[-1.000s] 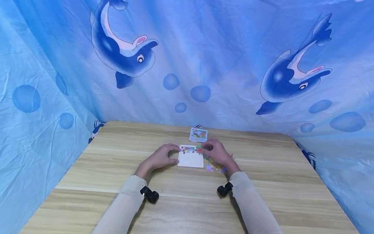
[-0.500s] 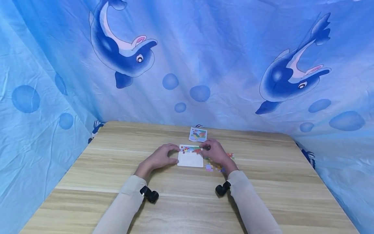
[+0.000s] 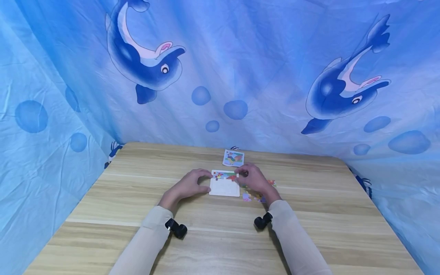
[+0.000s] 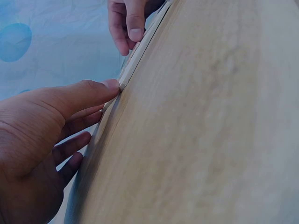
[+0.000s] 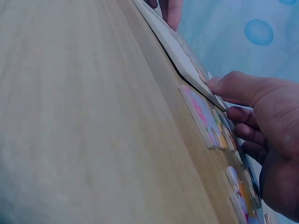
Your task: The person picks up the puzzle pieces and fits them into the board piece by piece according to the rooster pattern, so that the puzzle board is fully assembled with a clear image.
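Note:
A white jigsaw board (image 3: pixel 224 188) lies flat on the table, with a row of colourful puzzle pieces (image 3: pixel 220 175) along its far side. My left hand (image 3: pixel 190 184) touches the board's left edge, thumb at the near corner and forefinger farther back. In the left wrist view that thumb rests against the board's edge (image 4: pixel 145 42). At the board's far right corner is my right hand (image 3: pixel 255 178), its thumb touching the board and its other fingers loosely bent in the right wrist view. Whether a piece lies under the right fingertips is hidden.
Several loose puzzle pieces (image 3: pixel 246 197) lie right of the board, partly beneath the right wrist. A square picture card (image 3: pixel 233 158) sits behind the board. Beyond the wooden table (image 3: pixel 213 244) hangs a blue dolphin curtain (image 3: pixel 261 68).
My right hand has shifted slightly left over the board's far right corner, and the row of pieces there now looks closed up. The left hand stays in place.

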Tool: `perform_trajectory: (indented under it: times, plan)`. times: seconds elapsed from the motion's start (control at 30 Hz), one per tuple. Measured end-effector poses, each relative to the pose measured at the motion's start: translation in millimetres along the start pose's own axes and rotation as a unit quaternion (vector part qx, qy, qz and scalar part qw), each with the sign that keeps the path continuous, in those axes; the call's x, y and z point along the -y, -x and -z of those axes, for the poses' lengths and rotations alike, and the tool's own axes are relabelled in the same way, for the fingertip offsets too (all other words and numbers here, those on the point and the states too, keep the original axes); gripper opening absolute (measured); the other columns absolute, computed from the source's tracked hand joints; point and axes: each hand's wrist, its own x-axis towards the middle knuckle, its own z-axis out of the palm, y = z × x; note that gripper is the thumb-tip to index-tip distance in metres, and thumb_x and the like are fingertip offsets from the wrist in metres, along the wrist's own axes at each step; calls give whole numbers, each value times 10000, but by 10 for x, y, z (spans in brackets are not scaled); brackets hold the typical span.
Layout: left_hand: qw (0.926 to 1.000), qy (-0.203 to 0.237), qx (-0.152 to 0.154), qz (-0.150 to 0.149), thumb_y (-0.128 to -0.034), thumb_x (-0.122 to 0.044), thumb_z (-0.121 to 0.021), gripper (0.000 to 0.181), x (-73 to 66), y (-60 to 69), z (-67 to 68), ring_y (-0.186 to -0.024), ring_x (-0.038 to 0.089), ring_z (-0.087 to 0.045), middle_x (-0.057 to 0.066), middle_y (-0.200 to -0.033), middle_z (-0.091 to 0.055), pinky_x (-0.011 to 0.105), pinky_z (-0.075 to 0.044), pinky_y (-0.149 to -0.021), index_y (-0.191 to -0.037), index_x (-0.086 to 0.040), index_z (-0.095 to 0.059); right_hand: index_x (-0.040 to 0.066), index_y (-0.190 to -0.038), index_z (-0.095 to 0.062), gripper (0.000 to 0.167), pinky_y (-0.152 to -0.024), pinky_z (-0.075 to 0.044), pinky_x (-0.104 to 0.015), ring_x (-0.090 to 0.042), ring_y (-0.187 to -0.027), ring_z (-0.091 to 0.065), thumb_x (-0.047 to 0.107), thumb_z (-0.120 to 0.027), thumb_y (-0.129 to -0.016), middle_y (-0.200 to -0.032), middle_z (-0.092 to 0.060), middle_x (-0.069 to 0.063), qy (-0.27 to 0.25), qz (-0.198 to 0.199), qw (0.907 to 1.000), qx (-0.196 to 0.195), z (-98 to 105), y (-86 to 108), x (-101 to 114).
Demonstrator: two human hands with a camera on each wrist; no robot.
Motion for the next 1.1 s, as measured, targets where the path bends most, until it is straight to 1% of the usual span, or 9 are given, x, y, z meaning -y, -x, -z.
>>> perform_trajectory:
  times: [0.17, 0.33, 0.4, 0.5, 0.63, 0.73, 0.83, 0.97, 1.1]
  plan:
    - [10000, -3, 23, 26, -890, -219, -790, 474, -37, 7, 1, -1419, 322, -507, 91, -1437, -614, 520, -376, -1236, -1331, -99, -666, 135, -1197, -748, 264, -997, -548, -422, -222, -1105, -617, 204, -742, -942, -1274, -627, -61, 14, -2, 10000, 40, 26, 22, -1]
    - [10000, -30, 7, 26, -889, -230, -793, 477, -34, 10, -7, -1425, 335, -499, 96, -1452, -605, 533, -362, -1242, -1331, -100, -668, 122, -1205, -743, 264, -969, -546, -413, -228, -1093, -621, 198, -734, -952, -1245, -641, -66, 14, 136, 9999, 4, 76, 66, -16]
    - [10000, -46, -10, 18, -890, -231, -796, 475, -20, 11, -10, -1425, 339, -499, 97, -1454, -603, 538, -363, -1240, -1329, -100, -670, 127, -1220, -739, 275, -970, -550, -431, -237, -1103, -628, 212, -732, -958, -1245, -649, -66, 64, 182, 9998, -32, 104, 95, -30]
    - [10000, -62, -21, 17, -891, -229, -796, 474, -8, 15, -10, -1424, 340, -500, 100, -1455, -602, 539, -366, -1237, -1329, -99, -671, 135, -1236, -737, 297, -1015, -548, -474, -254, -1156, -636, 229, -742, -954, -1281, -650, -63, 74, 146, 9998, -110, 162, 160, -45]
    - [10000, -26, -32, 11, -889, -223, -797, 476, -7, 22, -5, -1421, 339, -503, 100, -1447, -607, 536, -369, -1236, -1330, -96, -670, 124, -1216, -742, 295, -1019, -551, -496, -269, -1171, -651, 226, -758, -940, -1264, -665, -62, 200, 178, 9994, -214, 257, 256, -76]
    - [10000, 11, -32, 5, -890, -221, -796, 475, -3, 28, -8, -1420, 337, -504, 99, -1445, -608, 535, -372, -1234, -1330, -96, -669, 112, -1181, -751, 268, -965, -566, -466, -254, -1118, -662, 223, -761, -937, -1195, -687, -55, 450, 300, 9982, -265, 321, 331, -107]
    - [10000, 11, -15, 0, -893, -223, -795, 476, -4, 31, -9, -1422, 336, -503, 96, -1448, -607, 536, -371, -1235, -1335, -99, -667, 119, -1140, -764, 237, -925, -567, -418, -225, -1059, -654, 227, -772, -929, -1146, -691, -37, 585, 307, 9975, -252, 369, 403, -121]
    - [10000, -2, -23, -15, -896, -223, -795, 474, -8, 30, -7, -1421, 339, -502, 96, -1450, -606, 543, -373, -1232, -1336, -103, -666, 131, -1111, -771, 204, -882, -552, -356, -197, -1009, -637, 219, -775, -927, -1116, -683, -25, 638, 318, 9973, -186, 405, 475, -119]
    - [10000, 21, -34, -3, -896, -217, -796, 466, -17, 30, -11, -1423, 337, -500, 96, -1450, -605, 538, -372, -1233, -1329, -102, -670, 130, -1104, -773, 197, -827, -537, -312, -184, -965, -623, 198, -776, -919, -1087, -682, -33, 647, 368, 9971, -149, 403, 506, -129]
